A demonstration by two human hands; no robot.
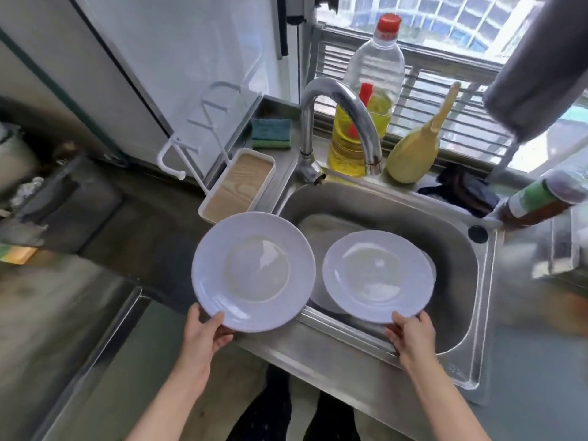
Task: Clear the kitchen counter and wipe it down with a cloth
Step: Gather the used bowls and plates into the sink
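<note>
The tabletop [152, 237] runs dark and bare left of the steel sink [458, 259], blurred toward its far left end. Two white plates are held over this area. The left hand [206, 332] grips the near rim of the larger plate [253, 270], which hangs over the sink's left edge, half above the tabletop. The right hand [412, 334] grips the near rim of the smaller plate [377, 276], held inside the basin's outline above another pale dish [321, 230] lying in the sink. The two plates sit just beside each other, rims nearly touching. The basin's right half is open. Behind it the faucet [337, 100] arches forward; oil bottles [353, 135], a yellow brush [413, 154] and a sponge [272, 133] crowd the back ledge. A white tray [237, 186] stands just beyond the larger plate. Faint stamped characters on the sink's near right corner cannot be read; the bottle labels are blurred.
</note>
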